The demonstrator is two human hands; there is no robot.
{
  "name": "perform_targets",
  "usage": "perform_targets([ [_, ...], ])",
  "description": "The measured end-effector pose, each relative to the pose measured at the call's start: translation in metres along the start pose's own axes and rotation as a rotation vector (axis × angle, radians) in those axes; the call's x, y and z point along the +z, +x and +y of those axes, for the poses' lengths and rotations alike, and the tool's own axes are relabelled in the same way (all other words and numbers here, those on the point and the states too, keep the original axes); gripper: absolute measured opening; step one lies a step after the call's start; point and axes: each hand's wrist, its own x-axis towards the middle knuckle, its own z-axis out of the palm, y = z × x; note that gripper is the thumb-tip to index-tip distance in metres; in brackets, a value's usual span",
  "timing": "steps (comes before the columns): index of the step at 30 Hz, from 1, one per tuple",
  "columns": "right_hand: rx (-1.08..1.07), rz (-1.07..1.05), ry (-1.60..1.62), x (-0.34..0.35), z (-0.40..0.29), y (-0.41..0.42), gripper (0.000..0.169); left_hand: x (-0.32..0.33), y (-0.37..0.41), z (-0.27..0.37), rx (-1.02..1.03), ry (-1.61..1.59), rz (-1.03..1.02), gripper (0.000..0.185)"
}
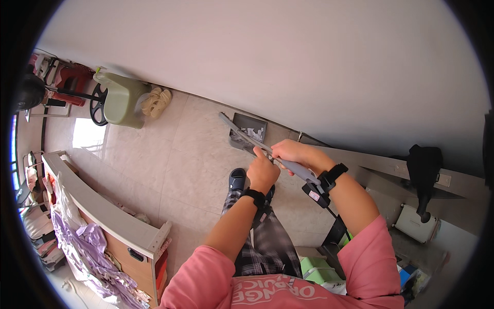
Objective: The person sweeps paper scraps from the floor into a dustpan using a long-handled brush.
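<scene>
A long grey broom handle [297, 170] slants across the middle of the view, its far end with a narrow brush strip pointing up and left. My right hand [294, 153] is closed around this handle. My left hand [263, 170] is just left of it, at a part by the handle, its thumb and forefinger near the shaft; what its fingers hold is partly hidden. Beyond the hands a grey dustpan [247, 131] lies on the floor by the wall, holding white scraps [252, 134]. Part of the shaft passes over the dustpan.
Beige clogs [156, 102] and a green plastic seat [121, 100] stand along the wall at upper left. A pale cabinet [108, 208] with purple cloth [88, 247] over it is at lower left. A door with a black hanging item [423, 174] is at right; a green box [318, 270] sits below.
</scene>
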Motion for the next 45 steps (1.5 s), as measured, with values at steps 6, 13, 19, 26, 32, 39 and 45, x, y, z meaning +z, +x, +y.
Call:
perform_targets([
  [6,0.01,-0.044,-0.193,-0.003,-0.001,-0.002,0.019,-0.001,-0.001,-0.008,0.065,0.036,-0.015,0.06],
  [13,0.064,-0.102,-0.292,-0.011,-0.005,0.004,0.02,0.006,0.001,-0.01,0.084,-0.035,0.003,0.04],
  [19,0.072,-0.128,-0.304,-0.008,-0.011,0.004,0.018,0.006,0.008,-0.007,0.062,-0.013,0.02,0.033],
  [26,0.12,-0.192,-0.171,-0.022,-0.002,0.001,0.012,0.014,0.007,0.005,0.109,-0.141,0.036,0.026],
  [32,0.076,-0.157,-0.041,-0.022,0.007,-0.004,0.019,0.014,0.007,0.003,0.154,-0.12,0.005,0.029],
  [39,0.074,-0.179,0.236,-0.016,0.017,-0.008,0.024,0.007,0.009,-0.008,0.232,-0.082,0.036,0.024],
  [45,-0.122,-0.114,0.629,0.008,0.056,-0.019,0.041,0.003,-0.013,-0.011,0.116,-0.081,0.019,0.045],
])
